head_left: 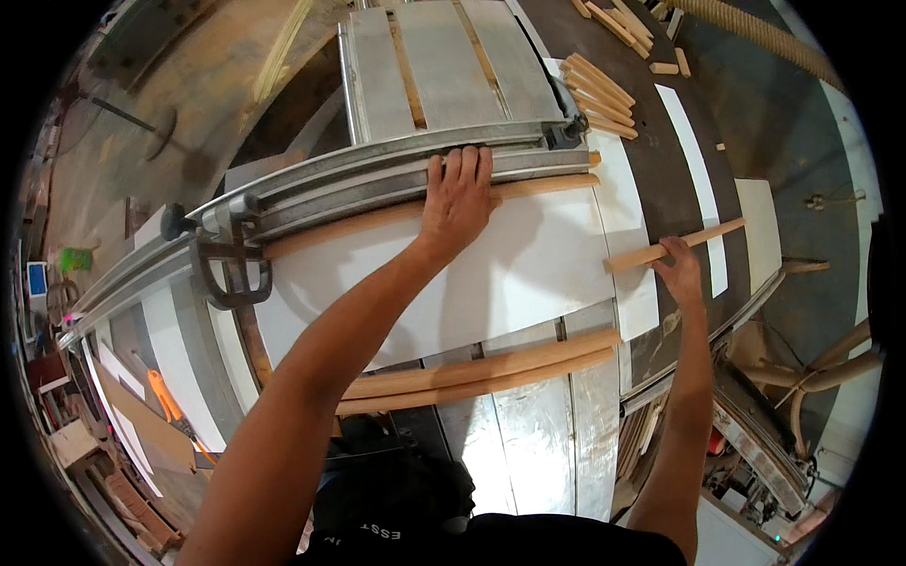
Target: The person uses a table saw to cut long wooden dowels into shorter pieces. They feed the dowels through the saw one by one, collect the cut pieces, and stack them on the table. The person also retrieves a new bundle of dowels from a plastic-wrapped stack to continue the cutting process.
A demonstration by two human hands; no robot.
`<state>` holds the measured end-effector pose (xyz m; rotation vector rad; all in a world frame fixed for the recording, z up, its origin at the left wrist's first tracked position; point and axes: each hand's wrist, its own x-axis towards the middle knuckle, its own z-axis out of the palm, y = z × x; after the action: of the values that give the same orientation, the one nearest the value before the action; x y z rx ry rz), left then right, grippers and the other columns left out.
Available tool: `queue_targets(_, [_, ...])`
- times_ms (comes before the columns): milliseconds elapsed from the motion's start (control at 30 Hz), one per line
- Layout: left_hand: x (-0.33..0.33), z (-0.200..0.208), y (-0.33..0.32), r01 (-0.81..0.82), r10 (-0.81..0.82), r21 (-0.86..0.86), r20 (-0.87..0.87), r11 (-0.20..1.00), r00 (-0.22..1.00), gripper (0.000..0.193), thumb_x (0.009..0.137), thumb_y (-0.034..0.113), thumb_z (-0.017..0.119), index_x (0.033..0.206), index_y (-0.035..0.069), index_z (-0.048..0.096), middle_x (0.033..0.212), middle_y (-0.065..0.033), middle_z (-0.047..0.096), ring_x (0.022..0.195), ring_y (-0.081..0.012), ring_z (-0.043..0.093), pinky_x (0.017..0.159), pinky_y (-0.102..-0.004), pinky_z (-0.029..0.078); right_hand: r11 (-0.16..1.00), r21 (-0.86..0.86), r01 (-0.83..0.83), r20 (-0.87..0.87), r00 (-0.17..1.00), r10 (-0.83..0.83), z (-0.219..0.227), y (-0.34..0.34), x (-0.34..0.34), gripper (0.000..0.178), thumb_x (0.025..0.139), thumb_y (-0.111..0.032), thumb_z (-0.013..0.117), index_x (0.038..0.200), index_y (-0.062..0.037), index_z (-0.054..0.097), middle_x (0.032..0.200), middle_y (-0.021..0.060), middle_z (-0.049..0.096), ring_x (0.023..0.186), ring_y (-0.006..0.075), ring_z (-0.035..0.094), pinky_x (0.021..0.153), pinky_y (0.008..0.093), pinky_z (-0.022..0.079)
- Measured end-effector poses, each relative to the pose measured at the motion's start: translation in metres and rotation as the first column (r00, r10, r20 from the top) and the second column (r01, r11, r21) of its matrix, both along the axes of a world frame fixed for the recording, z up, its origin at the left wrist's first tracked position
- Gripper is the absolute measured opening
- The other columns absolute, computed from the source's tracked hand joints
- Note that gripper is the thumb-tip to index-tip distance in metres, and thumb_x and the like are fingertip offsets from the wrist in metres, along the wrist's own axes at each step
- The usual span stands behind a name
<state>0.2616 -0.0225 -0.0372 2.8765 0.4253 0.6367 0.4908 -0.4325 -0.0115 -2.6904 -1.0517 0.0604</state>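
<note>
A long wooden strip (363, 224) lies along the metal fence (349, 189) on a white board (425, 283). My left hand (460, 203) presses it there, its fingers hooked over the fence and its thumb by the wood. Out to the right, my right hand (679, 272) is closed around a shorter wooden piece (717, 232), thumb below and fingers on top. That piece lies over the white strips and the dark table. Nearer to me, two long wooden strips (481, 373) rest side by side at the board's near edge.
A bundle of cut wooden pieces (596, 94) lies beyond the fence's right end, with more pieces (618, 24) farther off. A black-handled clamp (231, 255) sits on the fence's left part. Orange-handled pliers (163, 396) lie at left. A ribbed hose (764, 33) runs along the far right.
</note>
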Motion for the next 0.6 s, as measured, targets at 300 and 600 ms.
queue_targets(300, [-0.082, -0.017, 0.014, 0.236, -0.232, 0.041, -0.075, 0.971, 0.970, 0.058, 0.093, 0.016, 0.062, 0.147, 0.004, 0.044, 0.149, -0.0158, 0.043, 0.140, -0.0320, 0.039, 0.114, -0.0529, 0.030, 0.986, 0.165, 0.029, 0.064, 0.997, -0.040, 0.045, 0.038, -0.072, 0.054, 0.066, -0.014, 0.090, 0.114, 0.0002, 0.069, 0.121, 0.0165, 0.067, 0.112, 0.0349, 0.063, 0.098, 0.0413, 0.051])
queue_targets(600, [-0.125, -0.011, -0.005, 0.071, -0.113, -0.195, -0.215, 0.978, 0.970, 0.041, 0.092, 0.017, 0.062, 0.133, 0.015, 0.056, 0.119, -0.0131, 0.055, 0.114, -0.0328, 0.051, 0.096, -0.0502, 0.038, 0.947, 0.320, -0.040, 0.142, 0.990, -0.006, 0.068, 0.136, -0.147, 0.048, 0.067, -0.020, 0.090, 0.106, 0.0003, 0.072, 0.106, 0.0136, 0.069, 0.098, 0.0325, 0.065, 0.086, 0.0398, 0.053])
